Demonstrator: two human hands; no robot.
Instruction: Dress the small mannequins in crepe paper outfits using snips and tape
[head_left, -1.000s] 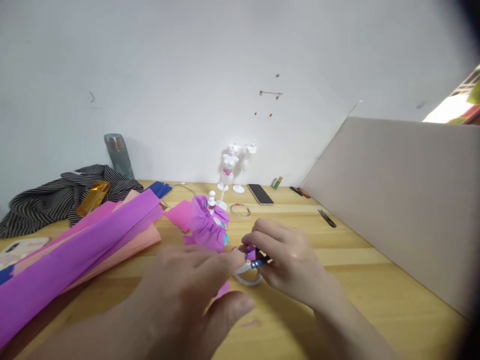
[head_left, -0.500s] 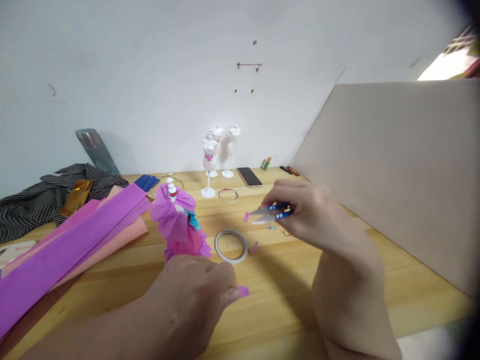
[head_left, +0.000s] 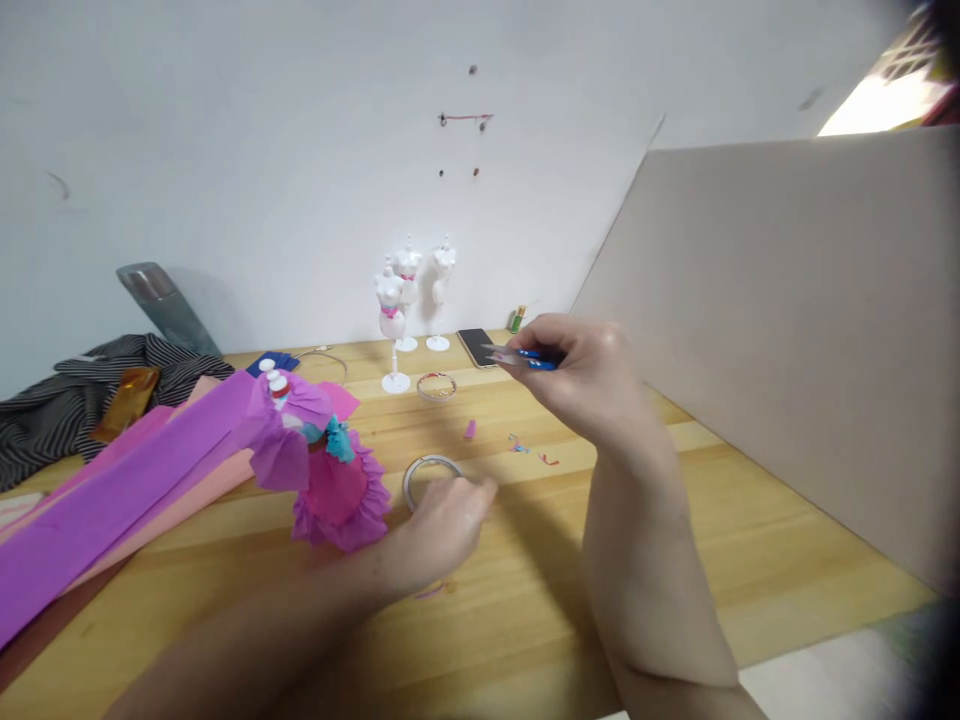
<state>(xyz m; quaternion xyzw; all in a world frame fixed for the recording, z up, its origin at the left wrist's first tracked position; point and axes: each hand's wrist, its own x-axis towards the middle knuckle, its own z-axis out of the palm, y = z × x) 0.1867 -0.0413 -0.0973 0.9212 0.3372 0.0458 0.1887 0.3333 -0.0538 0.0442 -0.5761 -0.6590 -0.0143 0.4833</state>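
My right hand (head_left: 585,375) is raised above the wooden table (head_left: 750,520) and closed on a small pair of blue-handled scissors (head_left: 521,355), blades pointing left. My left hand (head_left: 442,525) rests low on the table with curled fingers, touching the near edge of a white tape ring (head_left: 429,472). Whether it pinches anything is hidden. Just left of it stands a small mannequin dressed in purple, pink and teal crepe paper (head_left: 322,455).
Long purple and pink crepe paper sheets (head_left: 120,490) lie at the left, with striped cloth (head_left: 82,395) and a grey bottle (head_left: 161,305) behind. White mini mannequins (head_left: 409,290), a phone (head_left: 480,347), a wire ring (head_left: 436,385) and paper scraps (head_left: 470,429) sit farther back. A beige panel (head_left: 787,320) walls the right.
My right hand lifted the scissors up and away from the tape ring. My left hand slid forward to the ring. The view shifted right, and the dressed mannequin now sits farther left.
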